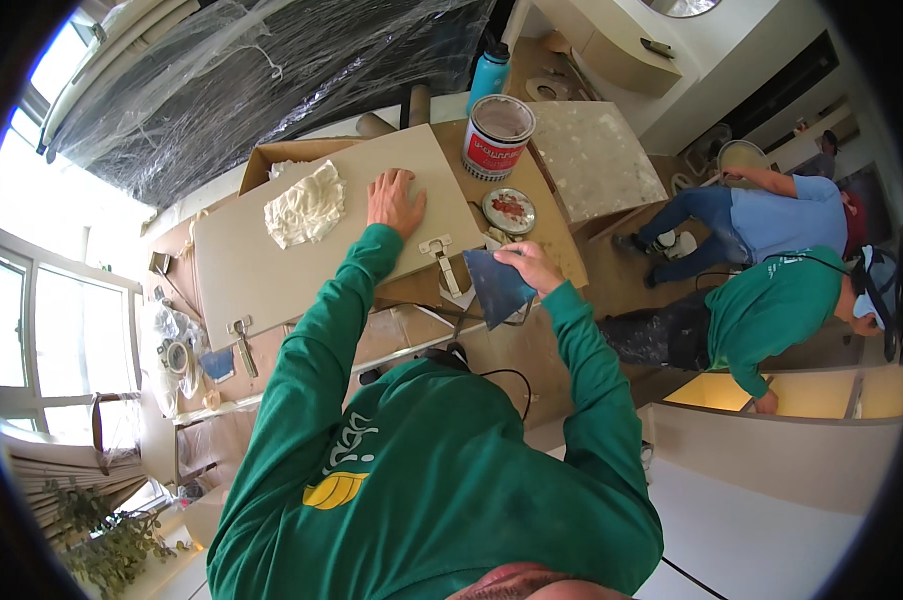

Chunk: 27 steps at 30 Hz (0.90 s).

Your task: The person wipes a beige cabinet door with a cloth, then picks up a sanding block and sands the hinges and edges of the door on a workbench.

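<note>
My left hand [396,203] lies flat with its fingers stretched out on a beige cabinet door panel [262,275]. My right hand [534,267] pinches the top corner of a dark blue sheet of sandpaper [499,290], which hangs beside the panel's near right corner. A crumpled cream cloth [307,205] rests on the panel, left of my left hand. Two metal hinges sit along the near edge: one hinge [444,265] between my hands, the other hinge [242,345] farther left. A round lid [510,210] with reddish smears lies just beyond my right hand.
A red-labelled tin [496,140] and a blue bottle [489,75] stand behind the lid. Right of them is a speckled board [597,155]. Plastic sheeting [272,80] covers something large at the back. Two people, one in a green sweatshirt [782,310], are at the right.
</note>
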### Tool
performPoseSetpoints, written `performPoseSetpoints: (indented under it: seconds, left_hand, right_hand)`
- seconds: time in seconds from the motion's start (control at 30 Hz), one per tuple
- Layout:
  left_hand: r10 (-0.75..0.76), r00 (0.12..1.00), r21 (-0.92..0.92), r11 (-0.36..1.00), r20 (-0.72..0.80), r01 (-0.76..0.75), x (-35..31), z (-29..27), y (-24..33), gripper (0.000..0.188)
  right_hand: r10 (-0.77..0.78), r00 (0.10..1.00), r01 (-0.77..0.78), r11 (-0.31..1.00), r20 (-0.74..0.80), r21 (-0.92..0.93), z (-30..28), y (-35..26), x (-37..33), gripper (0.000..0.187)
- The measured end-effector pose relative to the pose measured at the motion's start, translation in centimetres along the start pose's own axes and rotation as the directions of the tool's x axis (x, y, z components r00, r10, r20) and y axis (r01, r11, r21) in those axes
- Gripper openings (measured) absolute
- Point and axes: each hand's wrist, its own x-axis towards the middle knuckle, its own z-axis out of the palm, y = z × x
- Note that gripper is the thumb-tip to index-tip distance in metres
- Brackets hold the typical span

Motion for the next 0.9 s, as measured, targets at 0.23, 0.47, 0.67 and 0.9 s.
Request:
performPoseSetpoints:
  seconds: [0.23, 0.47, 0.67, 0.9]
  left_hand:
    - [0.011, 1.000, 0.014, 1.000, -0.004, -0.011, 0.0, 0.3, -0.5, 0.038]
    - [-0.016, 1.000, 0.021, 1.000, 0.022, 0.016, 0.3, 0.8, -0.7, 0.039]
    - [-0.017, 1.000, 0.033, 0.999, -0.001, 0.017, 0.1, 0.5, -0.5, 0.035]
    - [-0.017, 1.000, 0.030, 0.999, 0.026, 0.016, 0.1, 0.1, 0.4, 0.039]
  right_hand:
    - [0.026, 0.999, -0.023, 0.991, 0.026, -0.134, 0.3, -1.9, 3.3, 0.038]
    - [0.083, 0.992, -0.072, 0.990, 0.090, -0.121, 0.0, -1.4, 4.7, 0.037]
    - [0.053, 0.995, -0.041, 0.987, 0.079, -0.154, 0.6, -1.6, 4.4, 0.037]
    - [0.023, 0.996, -0.007, 0.984, 0.084, -0.181, 0.4, 0.4, 5.4, 0.040]
